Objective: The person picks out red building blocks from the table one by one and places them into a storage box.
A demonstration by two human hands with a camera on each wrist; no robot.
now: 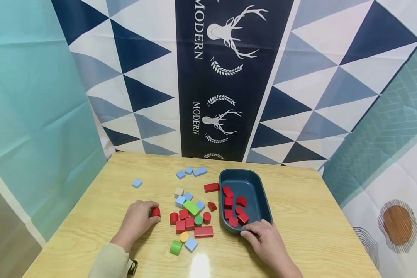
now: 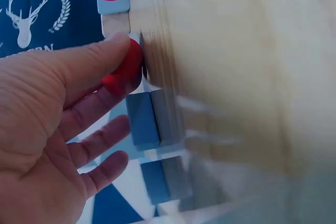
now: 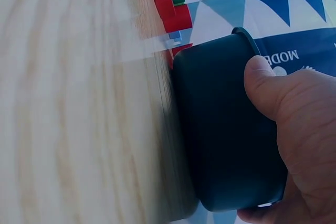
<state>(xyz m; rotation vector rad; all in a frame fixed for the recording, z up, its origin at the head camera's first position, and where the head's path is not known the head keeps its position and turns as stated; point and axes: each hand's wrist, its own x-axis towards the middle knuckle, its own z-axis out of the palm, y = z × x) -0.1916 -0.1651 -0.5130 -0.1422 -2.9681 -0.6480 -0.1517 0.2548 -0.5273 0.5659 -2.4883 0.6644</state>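
Note:
At the left of the block pile, my left hand (image 1: 138,220) pinches a red cylinder block (image 1: 155,212) between thumb and index finger. The left wrist view shows the thumb on one side of this red block (image 2: 126,69), low over the wood. My right hand (image 1: 266,241) holds the near right corner of a dark blue tray (image 1: 265,200), thumb at the rim. Inside the tray lie several red blocks (image 1: 228,202). In the right wrist view the tray's outer wall (image 3: 226,124) fills the middle, the thumb hooked on its edge.
Between hand and tray lie red blocks (image 1: 189,223), a green block (image 1: 191,207), a green cylinder (image 1: 198,220), a yellow disc (image 1: 184,237) and a green arch (image 1: 175,247). Several light blue blocks (image 1: 199,171) sit farther back. Patterned cloth (image 1: 146,77) hangs behind the table.

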